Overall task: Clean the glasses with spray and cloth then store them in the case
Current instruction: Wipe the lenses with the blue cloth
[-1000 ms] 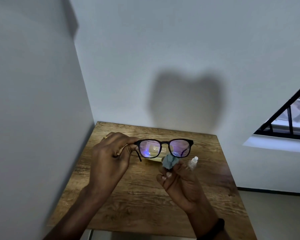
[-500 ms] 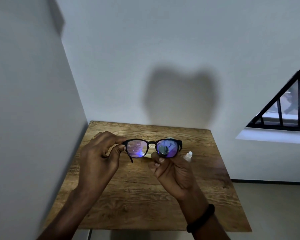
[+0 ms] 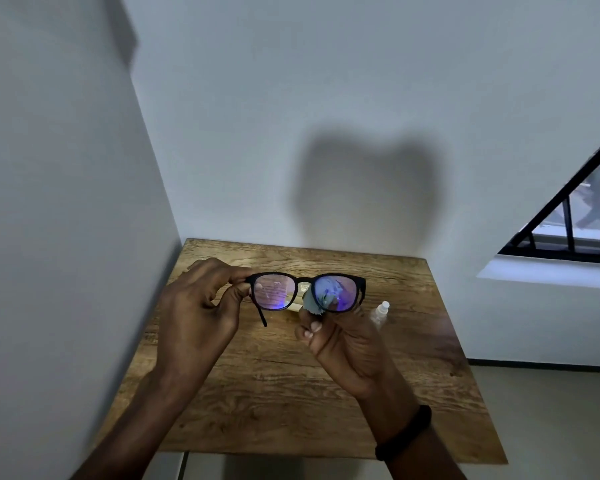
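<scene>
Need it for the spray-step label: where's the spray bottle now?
Head view: the spray bottle sits on the wooden table, right of centre, just past the right hand, which presses the cloth to the glasses.

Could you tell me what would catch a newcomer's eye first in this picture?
The black glasses with purple-glinting lenses stand out, held up over the wooden table mid-frame. The left hand pinches one corner, while the right hand holds a grey cloth against the other lens. A large shadow darkens the wall behind.

Right hand [image 3: 343, 344] brought cloth [image 3: 313, 303] up against lens [image 3: 342, 289].
</scene>
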Tool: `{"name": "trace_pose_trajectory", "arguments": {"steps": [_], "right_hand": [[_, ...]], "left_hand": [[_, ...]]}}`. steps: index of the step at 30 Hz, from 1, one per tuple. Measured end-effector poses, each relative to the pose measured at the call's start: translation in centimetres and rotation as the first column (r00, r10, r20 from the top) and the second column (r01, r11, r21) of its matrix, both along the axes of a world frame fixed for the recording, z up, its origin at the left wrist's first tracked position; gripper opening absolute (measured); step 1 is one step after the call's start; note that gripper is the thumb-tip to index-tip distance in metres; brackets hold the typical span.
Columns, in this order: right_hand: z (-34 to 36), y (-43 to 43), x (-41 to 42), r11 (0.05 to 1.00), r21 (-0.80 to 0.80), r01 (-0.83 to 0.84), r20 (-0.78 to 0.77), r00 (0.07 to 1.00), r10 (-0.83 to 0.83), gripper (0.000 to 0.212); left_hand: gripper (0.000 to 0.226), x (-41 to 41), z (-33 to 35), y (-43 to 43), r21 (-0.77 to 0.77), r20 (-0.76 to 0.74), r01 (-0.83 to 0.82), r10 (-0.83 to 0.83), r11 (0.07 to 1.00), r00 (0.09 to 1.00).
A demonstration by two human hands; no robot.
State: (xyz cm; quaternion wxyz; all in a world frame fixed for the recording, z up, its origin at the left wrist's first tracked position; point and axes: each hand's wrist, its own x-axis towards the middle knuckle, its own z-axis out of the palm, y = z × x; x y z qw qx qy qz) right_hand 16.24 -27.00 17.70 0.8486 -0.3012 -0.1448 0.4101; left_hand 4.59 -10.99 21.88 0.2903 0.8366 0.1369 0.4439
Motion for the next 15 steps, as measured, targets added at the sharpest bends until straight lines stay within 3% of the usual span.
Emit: {"name": "trace_pose_trajectory", "arguments": {"steps": [9,15], "right_hand": [[-1.4,-1.2,-0.1,0.980,0.147,-0.136,-0.030,0.989,0.142,0.010],[-1.6,-1.1,0.1,0.949,0.277,-0.152,-0.182,0.961,0.207,0.020]], "left_hand": [[0.015,-0.2,0.0,0.3,-0.019,0.007,-0.007,0.007,1.000,1.000],[0.017,-0.2,-0.2,0.2,0.033,-0.018,0.007,-0.006,0.999,1.000]]}}
